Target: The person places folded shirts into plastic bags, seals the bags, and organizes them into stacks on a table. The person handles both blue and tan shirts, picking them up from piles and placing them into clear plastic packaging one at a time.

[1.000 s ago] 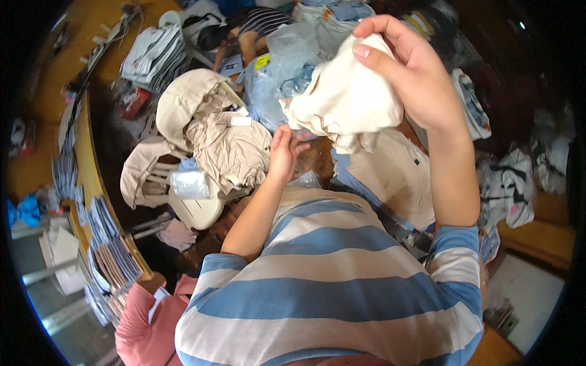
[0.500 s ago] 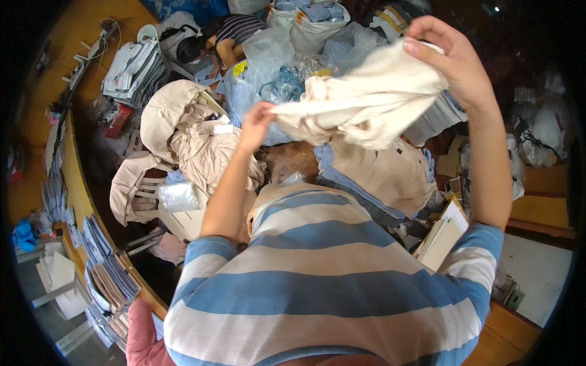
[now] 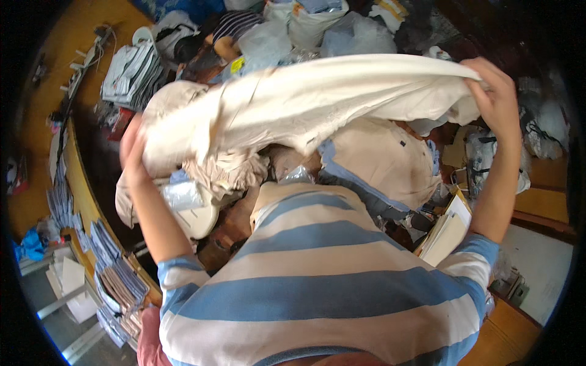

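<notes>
A cream-coloured garment (image 3: pixel 323 88) stretches wide in the air between my two hands. My left hand (image 3: pixel 131 149), smeared a little by motion, grips its left end. At the right end, my right hand (image 3: pixel 495 94) pinches the cloth between thumb and fingers. Below the right part of the cloth lies a stack of beige and blue garments (image 3: pixel 381 158). Under its left part, crumpled beige clothing (image 3: pixel 229 174) is heaped over a plastic chair (image 3: pixel 201 222), beside a clear plastic packet (image 3: pixel 182 195).
Folded shirts in a pile (image 3: pixel 131 73) stand at the far left. Clear plastic bags (image 3: pixel 360 36) and a white sack (image 3: pixel 314 27) fill the back, where a person in a striped top (image 3: pixel 238 24) bends low. A wooden table edge (image 3: pixel 91 207) curves along the left, lined with folded clothes (image 3: pixel 113 277).
My left hand has swung out to the left and my right hand a little right and down. The garment, bunched before, is now spread wide between them.
</notes>
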Action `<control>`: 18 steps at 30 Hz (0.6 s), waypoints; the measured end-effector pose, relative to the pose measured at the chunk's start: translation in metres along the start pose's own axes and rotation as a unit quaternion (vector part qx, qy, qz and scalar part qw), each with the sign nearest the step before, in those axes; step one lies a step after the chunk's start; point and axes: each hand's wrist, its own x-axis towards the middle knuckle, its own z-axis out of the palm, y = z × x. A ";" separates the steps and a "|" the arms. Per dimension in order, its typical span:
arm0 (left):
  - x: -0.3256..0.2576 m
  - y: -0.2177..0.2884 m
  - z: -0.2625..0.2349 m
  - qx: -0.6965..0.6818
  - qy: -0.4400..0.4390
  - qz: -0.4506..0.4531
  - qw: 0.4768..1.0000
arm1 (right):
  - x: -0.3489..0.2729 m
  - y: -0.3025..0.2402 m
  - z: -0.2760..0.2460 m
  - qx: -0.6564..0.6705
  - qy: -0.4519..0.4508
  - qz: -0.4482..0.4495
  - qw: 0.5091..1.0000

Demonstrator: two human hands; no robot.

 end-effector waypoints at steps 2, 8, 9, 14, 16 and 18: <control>-0.008 0.039 0.024 -0.462 -0.315 0.143 0.817 | 0.000 -0.028 -0.016 -0.234 0.207 -0.137 0.940; -0.125 -0.071 0.171 -0.314 -0.166 -0.175 0.918 | -0.094 -0.039 0.197 0.283 0.006 0.193 0.940; -0.143 -0.095 0.207 -0.319 -0.231 -0.266 0.880 | -0.114 -0.045 0.229 0.362 -0.082 0.241 0.897; -0.158 -0.117 0.273 -0.417 -0.382 -0.402 0.720 | -0.159 -0.047 0.252 0.593 -0.156 0.318 0.723; -0.143 -0.110 0.276 -0.390 -0.384 -0.421 0.724 | -0.174 -0.029 0.221 0.612 -0.132 0.335 0.705; -0.129 -0.097 0.267 -0.229 -0.304 -0.490 0.784 | -0.183 -0.007 0.193 0.607 -0.115 0.344 0.707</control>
